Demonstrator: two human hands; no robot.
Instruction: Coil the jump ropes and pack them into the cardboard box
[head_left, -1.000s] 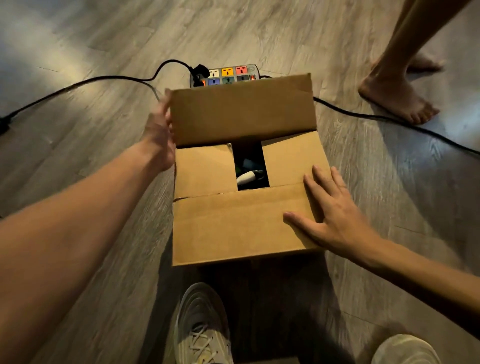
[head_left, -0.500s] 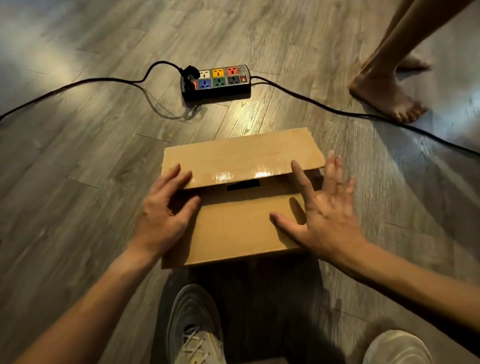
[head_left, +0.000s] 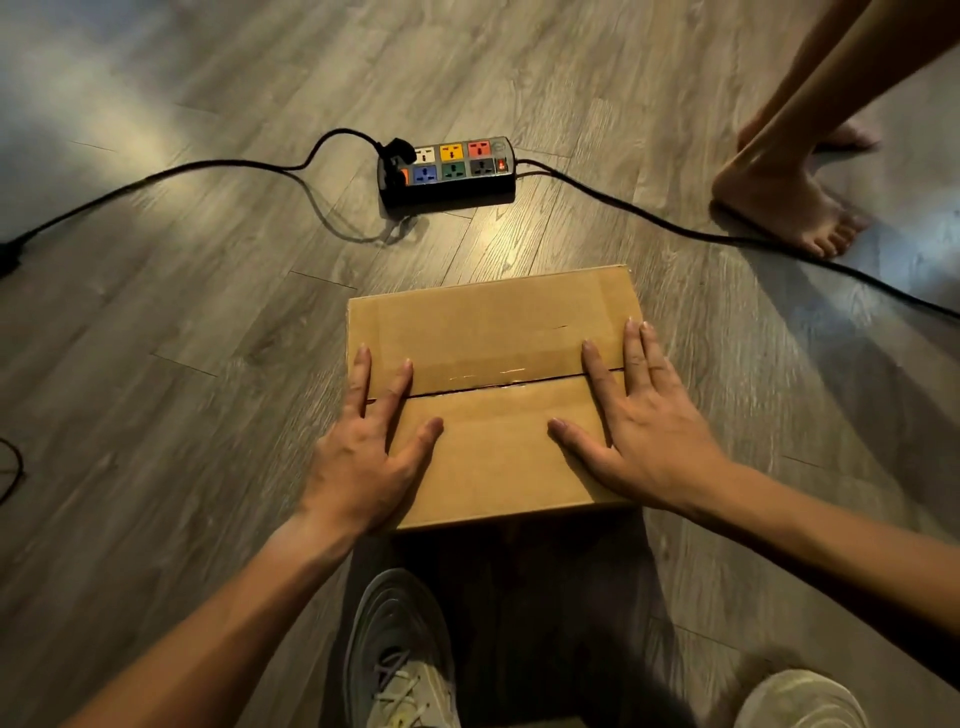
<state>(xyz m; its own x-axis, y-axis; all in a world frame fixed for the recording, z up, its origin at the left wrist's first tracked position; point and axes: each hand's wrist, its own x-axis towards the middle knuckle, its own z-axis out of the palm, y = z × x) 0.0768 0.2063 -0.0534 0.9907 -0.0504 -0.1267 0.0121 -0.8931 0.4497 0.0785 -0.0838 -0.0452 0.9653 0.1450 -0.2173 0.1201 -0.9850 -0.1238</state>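
A brown cardboard box stands on the wooden floor in front of me with its top flaps folded flat and meeting along a middle seam. My left hand presses flat on the left part of the lid, fingers straight across the seam. My right hand lies flat on the right part, fingers spread and reaching over the seam. The jump ropes are hidden inside the box.
A black power strip with coloured sockets lies beyond the box, its black cables trailing left and right over the floor. Another person's bare feet stand at the upper right. My two light sneakers are at the bottom.
The far flap, upright a second ago, has come down onto the box. Both hands moved onto the lid and now press it flat; the gap showing the ropes is gone.
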